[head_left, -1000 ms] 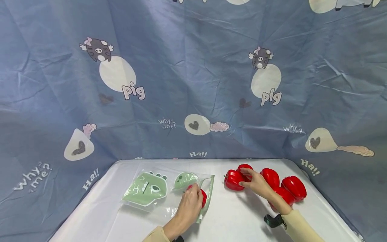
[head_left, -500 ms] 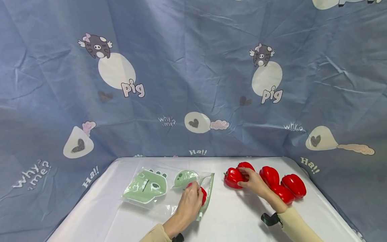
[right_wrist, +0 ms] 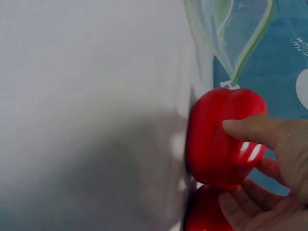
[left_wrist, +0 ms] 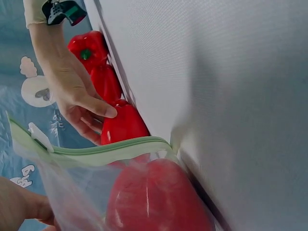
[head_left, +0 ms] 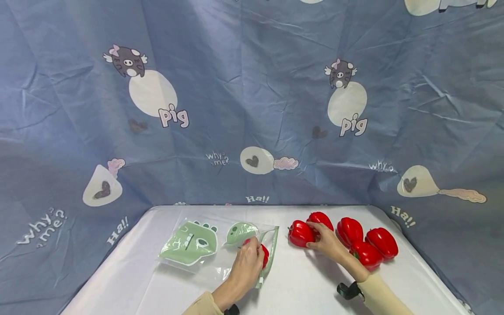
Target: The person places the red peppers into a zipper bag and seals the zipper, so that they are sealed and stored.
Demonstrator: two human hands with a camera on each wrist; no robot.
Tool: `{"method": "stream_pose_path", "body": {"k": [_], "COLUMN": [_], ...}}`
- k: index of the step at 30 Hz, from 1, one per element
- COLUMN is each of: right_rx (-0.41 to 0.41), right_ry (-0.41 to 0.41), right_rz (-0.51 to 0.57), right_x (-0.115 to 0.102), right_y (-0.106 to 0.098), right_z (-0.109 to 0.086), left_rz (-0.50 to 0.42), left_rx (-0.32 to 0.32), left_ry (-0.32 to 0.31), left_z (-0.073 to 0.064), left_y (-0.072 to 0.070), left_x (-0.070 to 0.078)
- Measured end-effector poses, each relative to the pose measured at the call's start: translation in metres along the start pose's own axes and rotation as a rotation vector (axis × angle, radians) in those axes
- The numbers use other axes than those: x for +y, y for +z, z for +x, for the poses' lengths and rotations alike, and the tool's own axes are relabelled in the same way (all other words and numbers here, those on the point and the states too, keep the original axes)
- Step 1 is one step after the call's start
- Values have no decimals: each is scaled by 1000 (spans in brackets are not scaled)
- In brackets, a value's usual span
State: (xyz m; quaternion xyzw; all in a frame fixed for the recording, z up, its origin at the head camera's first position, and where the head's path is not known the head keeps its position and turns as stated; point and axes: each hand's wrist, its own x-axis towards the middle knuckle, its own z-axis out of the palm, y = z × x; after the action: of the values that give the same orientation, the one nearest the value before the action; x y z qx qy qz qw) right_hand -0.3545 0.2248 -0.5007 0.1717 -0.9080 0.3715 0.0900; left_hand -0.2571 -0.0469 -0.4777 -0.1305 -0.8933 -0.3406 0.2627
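Red peppers (head_left: 350,231) behind and beside right hand (head_left: 325,240)

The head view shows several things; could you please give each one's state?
Zip bag: open, lying on the table
Bagged pepper: inside, near the mouth
Left hand: gripping the bag
Right hand: gripping the leftmost loose pepper
Four other peppers: outside the bag
Backdrop: hanging, creased

right grip (head_left: 325,240) and red pepper (head_left: 300,234) slightly nearer the clear bag (head_left: 218,249)
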Motion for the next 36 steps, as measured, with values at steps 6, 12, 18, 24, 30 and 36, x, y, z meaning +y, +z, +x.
{"method": "stream_pose_path", "body": {"k": [6,12,18,24,30,36], "right_rx": [-14,-23,-27,-22,-9,-10], "right_ry": [48,82,75,70,75,82], "right_rz": [59,97,118,151,164,171], "right_x": [2,2,1,0,0,-4], "right_y": [5,7,7,7,5,1], "right_z": [-3,-2,-3,-4,-8,-15], "left_rz": [3,2,2,-5,4,-19], "left_rx": [-3,4,0,-4,-2,-16], "left_ry": [2,8,12,14,5,-9], "left_z": [-2,-2,-1,-1,-1,0], "left_y": [0,1,0,0,-1,-2], "left_x": [-1,-2,-2,-2,-2,-1]}}
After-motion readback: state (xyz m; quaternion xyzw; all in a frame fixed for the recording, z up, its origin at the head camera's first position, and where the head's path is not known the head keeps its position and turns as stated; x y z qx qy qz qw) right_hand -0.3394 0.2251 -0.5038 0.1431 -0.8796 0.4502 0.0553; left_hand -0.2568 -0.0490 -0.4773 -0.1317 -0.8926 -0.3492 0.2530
